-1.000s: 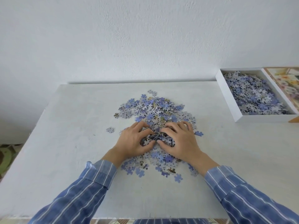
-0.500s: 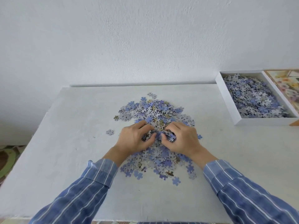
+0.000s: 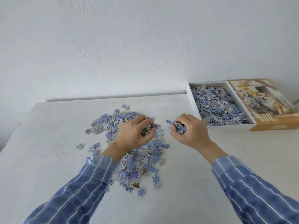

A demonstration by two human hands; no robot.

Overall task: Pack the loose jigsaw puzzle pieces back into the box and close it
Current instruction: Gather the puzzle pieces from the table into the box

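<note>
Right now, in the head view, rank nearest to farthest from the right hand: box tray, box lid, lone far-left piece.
1. Box tray, just right of the right hand.
2. Box lid, beyond the tray's right side.
3. Lone puzzle piece, far left.

The surface [image 3: 48, 159] runs back to a wall [image 3: 145, 46]. A pile of loose pieces [image 3: 137, 162] lies on it, left of centre, with one stray piece [image 3: 79, 145] just off the pile's left edge. At the far right, by the wall, sits the box [image 3: 191, 101] with more pieces [image 3: 218, 107] inside it. The lid [image 3: 262, 101] lies against the box's right side. The left hand [image 3: 132, 135] is over the pile's middle, holding a clump of pieces [image 3: 148, 129]. The right hand [image 3: 192, 133], holding a second clump [image 3: 178, 126], is right of the pile, between it and the box.
</note>
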